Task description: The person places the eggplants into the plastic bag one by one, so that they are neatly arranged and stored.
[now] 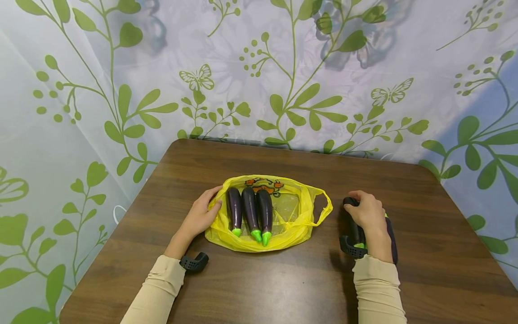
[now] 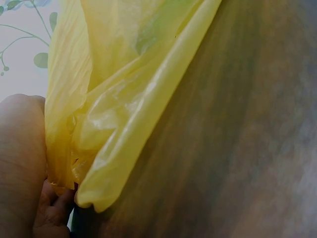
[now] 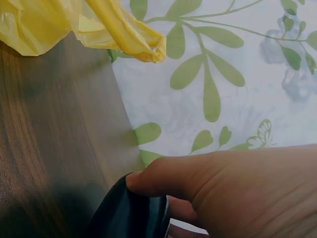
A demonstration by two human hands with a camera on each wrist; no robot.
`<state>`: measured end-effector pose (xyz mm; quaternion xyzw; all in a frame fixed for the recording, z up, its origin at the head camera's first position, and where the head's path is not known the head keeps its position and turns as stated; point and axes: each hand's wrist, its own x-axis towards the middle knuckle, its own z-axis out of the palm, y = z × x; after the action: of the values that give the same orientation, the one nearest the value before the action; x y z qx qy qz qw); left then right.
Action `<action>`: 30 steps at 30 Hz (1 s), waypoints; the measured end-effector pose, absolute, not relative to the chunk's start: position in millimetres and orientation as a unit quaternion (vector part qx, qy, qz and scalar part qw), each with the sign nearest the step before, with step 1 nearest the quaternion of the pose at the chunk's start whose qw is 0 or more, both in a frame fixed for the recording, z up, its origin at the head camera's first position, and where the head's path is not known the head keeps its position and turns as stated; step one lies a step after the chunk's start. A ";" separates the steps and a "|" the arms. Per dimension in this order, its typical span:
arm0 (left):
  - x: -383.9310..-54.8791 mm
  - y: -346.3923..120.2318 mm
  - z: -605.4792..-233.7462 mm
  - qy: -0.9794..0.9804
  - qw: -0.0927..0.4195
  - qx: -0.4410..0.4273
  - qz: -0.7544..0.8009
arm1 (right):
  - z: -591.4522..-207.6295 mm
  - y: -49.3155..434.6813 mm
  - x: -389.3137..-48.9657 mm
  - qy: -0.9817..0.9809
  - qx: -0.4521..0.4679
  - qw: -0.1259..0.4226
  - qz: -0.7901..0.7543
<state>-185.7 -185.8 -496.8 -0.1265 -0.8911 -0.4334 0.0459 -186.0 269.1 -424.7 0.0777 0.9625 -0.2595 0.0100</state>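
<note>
A yellow plastic bag lies on the table with its mouth spread toward me. Inside its left half are three dark purple eggplants side by side, green stem ends toward me. My left hand holds the bag's left rim, thumb on the inner side; the left wrist view shows yellow film against the hand. To the right of the bag, my right hand grips another eggplant near its rounded far end, thumb on top. One more dark eggplant lies beyond the right wrist, partly hidden by the forearm.
The brown wooden table reaches back to a white curtain printed with green leaves. One bag handle sticks out toward the right hand. Black wrist bands sit on both wrists.
</note>
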 end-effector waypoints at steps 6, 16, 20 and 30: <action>-185.2 -185.6 -496.0 -0.891 0.043 -0.126 -0.434 | -424.7 268.5 -186.9 0.961 0.079 -0.014 -0.263; -185.2 -186.0 -496.5 -0.891 0.043 -0.127 -0.433 | -417.8 266.5 -184.9 0.955 0.070 -0.046 -0.285; -185.3 -186.0 -496.8 -0.892 0.043 -0.127 -0.432 | -413.4 264.7 -183.5 0.951 0.072 -0.051 -0.296; -185.5 -184.9 -494.7 -0.892 0.040 -0.124 -0.432 | -406.3 263.0 -183.2 0.946 0.066 -0.080 -0.308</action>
<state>-185.5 -184.9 -494.7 -0.1239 -0.8925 -0.4319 0.0401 -183.2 263.0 -406.3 0.0660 0.9458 -0.3077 -0.0802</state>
